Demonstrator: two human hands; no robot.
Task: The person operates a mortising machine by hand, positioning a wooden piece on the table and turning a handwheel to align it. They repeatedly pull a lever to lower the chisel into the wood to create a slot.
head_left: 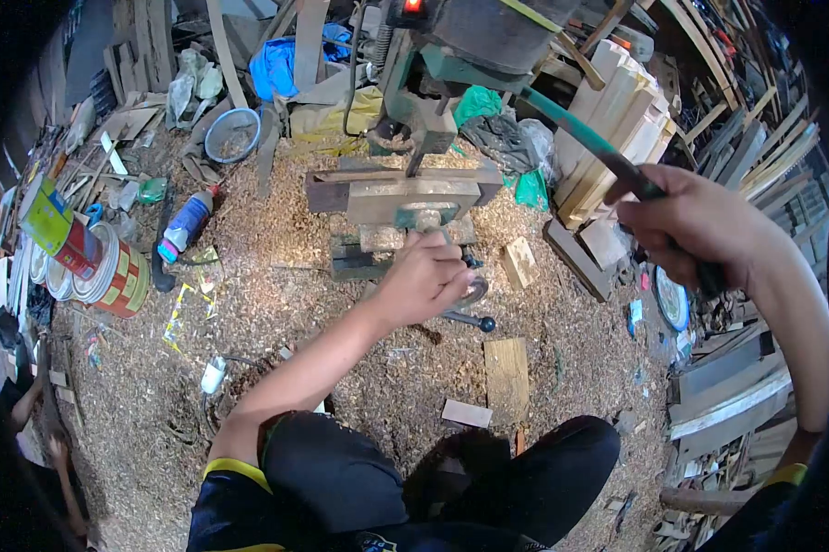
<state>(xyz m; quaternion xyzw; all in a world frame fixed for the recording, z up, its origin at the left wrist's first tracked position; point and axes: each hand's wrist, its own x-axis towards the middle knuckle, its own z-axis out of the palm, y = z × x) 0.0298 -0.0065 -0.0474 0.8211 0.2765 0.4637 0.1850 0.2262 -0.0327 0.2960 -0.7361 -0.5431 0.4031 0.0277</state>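
Observation:
My right hand is wrapped round the long lever of a standing drilling or mortising machine. In front of me, my left hand has its fingers curled at the front of the machine's clamp; the part under them is mostly hidden. A wooden piece lies across the clamp behind its front jaw. Just above the wood, the machine's bit points down; whether it touches cannot be made out. Beside my left hand sits a handwheel with a black-knobbed crank.
Wood chips cover the floor. Stacked timber stands at right, beside a small wood block. Left are paint buckets, a bottle and a blue-rimmed basket. A plug with a cable lies near my left arm. Another person's arm shows lower left.

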